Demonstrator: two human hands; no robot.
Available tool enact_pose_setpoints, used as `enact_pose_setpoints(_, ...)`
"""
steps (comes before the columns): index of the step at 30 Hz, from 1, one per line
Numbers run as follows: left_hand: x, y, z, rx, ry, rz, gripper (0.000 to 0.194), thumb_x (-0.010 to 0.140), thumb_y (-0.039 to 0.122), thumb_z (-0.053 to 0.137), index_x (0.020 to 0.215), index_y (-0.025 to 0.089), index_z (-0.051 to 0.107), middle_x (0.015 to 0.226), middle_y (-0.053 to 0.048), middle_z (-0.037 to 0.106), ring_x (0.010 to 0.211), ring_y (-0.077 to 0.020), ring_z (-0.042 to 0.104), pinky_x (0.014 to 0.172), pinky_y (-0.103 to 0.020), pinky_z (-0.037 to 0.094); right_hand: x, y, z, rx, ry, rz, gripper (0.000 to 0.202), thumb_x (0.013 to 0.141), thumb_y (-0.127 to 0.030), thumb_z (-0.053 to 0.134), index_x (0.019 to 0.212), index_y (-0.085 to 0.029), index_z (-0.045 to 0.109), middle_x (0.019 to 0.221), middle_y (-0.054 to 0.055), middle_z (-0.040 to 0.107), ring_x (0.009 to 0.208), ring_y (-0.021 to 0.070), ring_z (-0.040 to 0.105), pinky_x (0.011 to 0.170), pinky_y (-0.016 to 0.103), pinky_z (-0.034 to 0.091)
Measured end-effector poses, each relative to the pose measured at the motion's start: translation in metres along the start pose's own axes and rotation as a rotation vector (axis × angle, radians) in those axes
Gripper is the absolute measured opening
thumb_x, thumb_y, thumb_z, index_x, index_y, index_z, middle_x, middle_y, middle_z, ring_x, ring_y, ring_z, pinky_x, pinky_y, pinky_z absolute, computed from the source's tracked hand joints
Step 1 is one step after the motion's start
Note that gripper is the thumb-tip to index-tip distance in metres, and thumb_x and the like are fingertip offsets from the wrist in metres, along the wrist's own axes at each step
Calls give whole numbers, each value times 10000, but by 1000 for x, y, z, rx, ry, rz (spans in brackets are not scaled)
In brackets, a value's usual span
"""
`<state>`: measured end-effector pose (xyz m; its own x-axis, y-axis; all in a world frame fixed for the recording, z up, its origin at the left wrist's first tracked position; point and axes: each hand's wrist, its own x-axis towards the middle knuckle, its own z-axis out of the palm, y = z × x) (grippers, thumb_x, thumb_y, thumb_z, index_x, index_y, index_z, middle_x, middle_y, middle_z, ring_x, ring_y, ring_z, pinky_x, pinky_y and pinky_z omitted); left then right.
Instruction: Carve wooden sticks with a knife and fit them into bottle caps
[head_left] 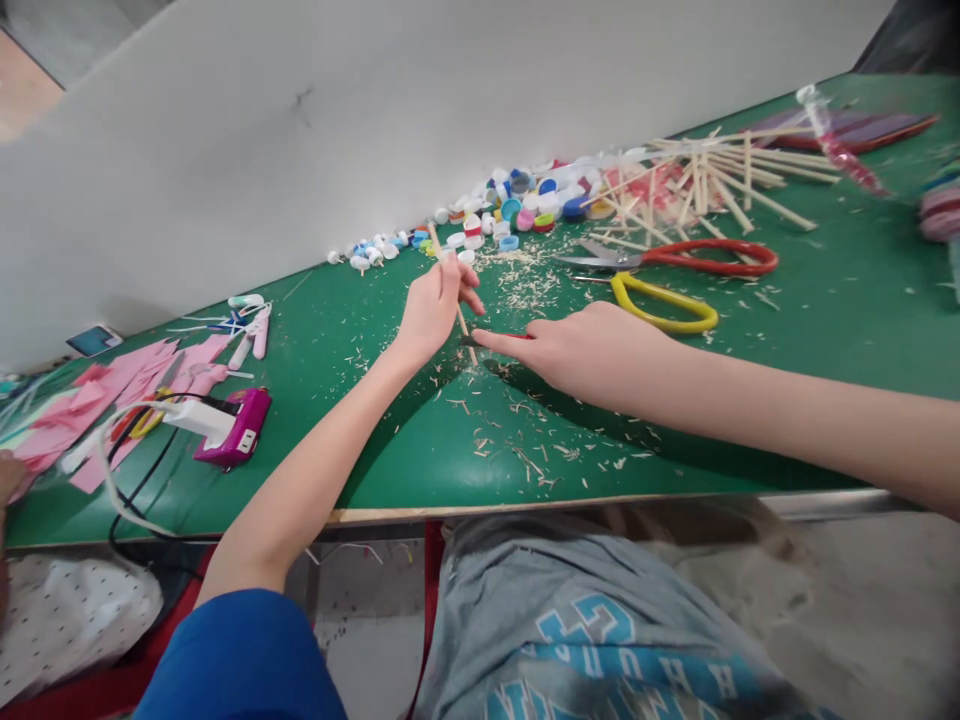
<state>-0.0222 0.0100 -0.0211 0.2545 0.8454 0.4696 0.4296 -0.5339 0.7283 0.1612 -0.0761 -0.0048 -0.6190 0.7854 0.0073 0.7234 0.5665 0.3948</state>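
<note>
1. At the middle of the green desk (322, 330): pale wooden stick (462, 320), slanted, lower end toward you. Can't tell whether that end touches the surface.
2. Your left hand (435, 300) has its fingers closed around the stick above the cut; upper end pokes out past them. Grip firmly so the wood can't roll.
3. Your right hand (581, 345) is curled around a slim red-handled tool, its dark blade (468, 341) across the stick near the lower end. Much of the handle is hidden.
4. Index finger (499, 344) stretched out, tip just beside the blade. Good for steering, by my reading, but hold it behind the edge.
5. Step looks like paring the end. Take shallow strokes away from your left hand, turning the stick slightly between them; a deep bite could split the grain.
6. Loose shavings (525, 285) lie around. Brush the spot clean for steadier support.
7. Red-handled scissors (709, 245) and yellow-handled scissors (686, 328) lie just beyond your right hand. Slide them off for room.
</note>
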Motion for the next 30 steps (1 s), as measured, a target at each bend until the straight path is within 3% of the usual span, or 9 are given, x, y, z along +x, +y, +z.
enact_pose_setpoints(3, -1, 0, 1, 5, 31, -8, 595, 985, 658, 223, 790, 222, 577, 594, -1, 681, 625, -107, 653, 695, -270, 520, 0, -1, 1, 19, 2, -8, 768, 925, -73, 432, 1616, -335, 225, 945, 29, 687, 534, 107, 436, 524, 297, 210)
enact_pose_setpoints(7, -1, 1, 4, 15, -27, 93, 575, 1001, 633, 225, 844, 224, 598, 590, 17, 680, 602, -104, 643, 691, -268, 512, -3, -3, 5, 34, 18, -47, 725, 927, -88, 458, 1592, -330, 299, 867, 12, 681, 497, 101, 410, 494, 300, 169)
enact_pose_setpoints(12, 1, -12, -8, 53, 61, -18, 599, 1004, 623, 244, 780, 210, 615, 578, -10, 689, 589, -112, 621, 661, -273, 492, -8, -1, 15, 51, 100, -92, 692, 910, -111, 478, 1555, -334, 365, 850, -15, 679, 465, 96, 380, 472, 302, 137)
enact_pose_setpoints(18, -2, -3, -3, 3, 29, 52, 555, 1008, 614, 251, 817, 218, 591, 572, 9, 674, 573, -107, 625, 628, -263, 496, -8, 0, 15, 19, 184, -29, 697, 936, -109, 426, 1582, -343, 307, 828, -8, 647, 475, 70, 308, 522, 290, 129)
enact_pose_setpoints(27, -5, -2, -13, 117, 0, 127, 559, 1010, 609, 240, 833, 223, 605, 605, 9, 698, 612, -103, 650, 697, -263, 519, -6, 0, 8, 16, 31, -12, 750, 938, -114, 414, 1624, -338, 209, 951, 28, 677, 513, 108, 395, 515, 305, 173)
enact_pose_setpoints(30, -5, -1, -11, 115, -8, 111, 562, 1012, 606, 231, 867, 221, 614, 617, 4, 709, 618, -105, 642, 697, -269, 512, -7, 3, 5, 42, 36, -14, 741, 945, -103, 385, 1623, -346, 212, 971, 32, 679, 530, 112, 429, 520, 312, 183)
